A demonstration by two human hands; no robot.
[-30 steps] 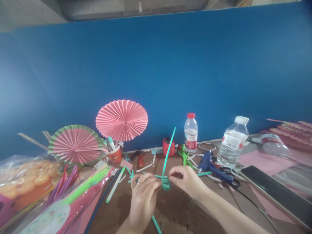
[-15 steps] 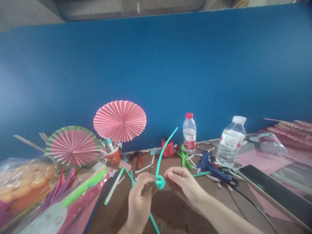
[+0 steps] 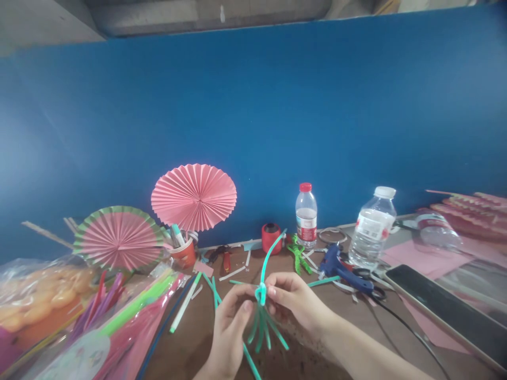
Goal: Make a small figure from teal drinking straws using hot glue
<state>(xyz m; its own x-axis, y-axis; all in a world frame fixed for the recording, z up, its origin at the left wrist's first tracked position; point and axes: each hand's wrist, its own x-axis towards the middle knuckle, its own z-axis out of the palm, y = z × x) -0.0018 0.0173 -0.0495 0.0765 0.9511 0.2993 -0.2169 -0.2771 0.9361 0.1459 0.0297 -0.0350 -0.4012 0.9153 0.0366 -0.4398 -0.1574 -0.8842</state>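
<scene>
Ahead of left hand and right hand, both pinching teal stems, lie scraps and a glue gun

A phone lies near a white-capped bottle, seemingly partly over pink paper.

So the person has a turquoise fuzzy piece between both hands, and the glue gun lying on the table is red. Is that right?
Not quite: the glue gun is blue, not red, as the head view shows. It does lie on the table, and the turquoise fuzzy piece is between both hands.
</scene>
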